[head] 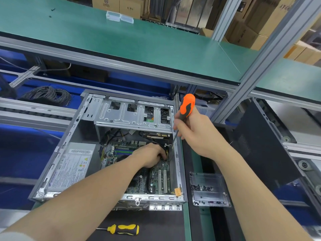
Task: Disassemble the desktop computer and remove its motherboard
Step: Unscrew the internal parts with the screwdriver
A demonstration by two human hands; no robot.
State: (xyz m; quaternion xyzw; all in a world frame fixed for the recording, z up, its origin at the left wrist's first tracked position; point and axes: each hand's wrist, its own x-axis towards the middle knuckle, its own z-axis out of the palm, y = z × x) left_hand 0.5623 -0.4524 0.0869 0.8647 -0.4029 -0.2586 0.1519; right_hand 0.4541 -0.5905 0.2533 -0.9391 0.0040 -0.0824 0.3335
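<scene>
An open grey desktop case [73,136] lies on its side on the bench. Inside it the green motherboard [156,180] is in view, with a power supply [73,166] at its left and a silver drive cage [132,115] at the far end. My left hand [149,155] reaches down into the case, its fingers curled on a black part near the board's right edge; what they hold is hidden. My right hand [196,133] grips an orange-and-black screwdriver [186,105] above the case's right wall, shaft pointing down into the case.
A yellow-and-black screwdriver [125,229] lies on the black mat in front of the case. A clear plastic tray [208,188] with several small screws sits to the right. A black side panel [264,145] leans further right. A green shelf [121,40] overhangs the bench; a cable coil [48,94] lies at left.
</scene>
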